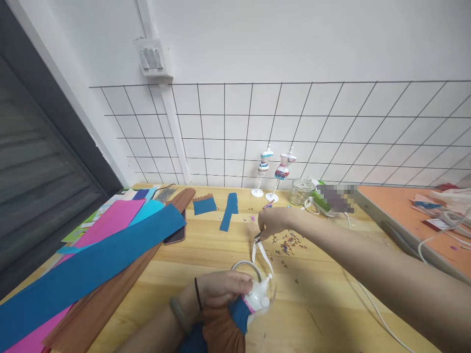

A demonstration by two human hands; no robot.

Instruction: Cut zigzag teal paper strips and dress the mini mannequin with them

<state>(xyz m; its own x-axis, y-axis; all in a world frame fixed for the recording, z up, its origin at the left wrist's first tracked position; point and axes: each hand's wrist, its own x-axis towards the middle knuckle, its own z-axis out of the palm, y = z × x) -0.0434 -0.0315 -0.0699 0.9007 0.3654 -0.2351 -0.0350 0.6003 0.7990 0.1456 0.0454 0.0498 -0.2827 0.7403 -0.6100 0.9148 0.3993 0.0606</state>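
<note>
My left hand (227,287) is closed round a small white mannequin (258,294), tilted with its neck up to the right. The mannequin wears blue paper (241,314) and gathered brown paper (222,329). Close to my left fingers a roll of tape (246,263) shows as a ring, partly hidden. My right hand (271,223) is closed farther forward, low over the tabletop, on a small dark tool (259,236); its kind is mostly hidden by the fingers. From the tool's tip a narrow white strip (263,252) hangs in a loop toward the mannequin and roll.
Coloured paper sheets (117,220) and a phone (175,234) lie at left. Cut blue pieces (230,211) and scattered scraps (289,242) lie on the wooden table (206,250). Two dressed mannequins (282,171) and a glass jar (301,191) stand behind; a white cable (377,306) runs at right.
</note>
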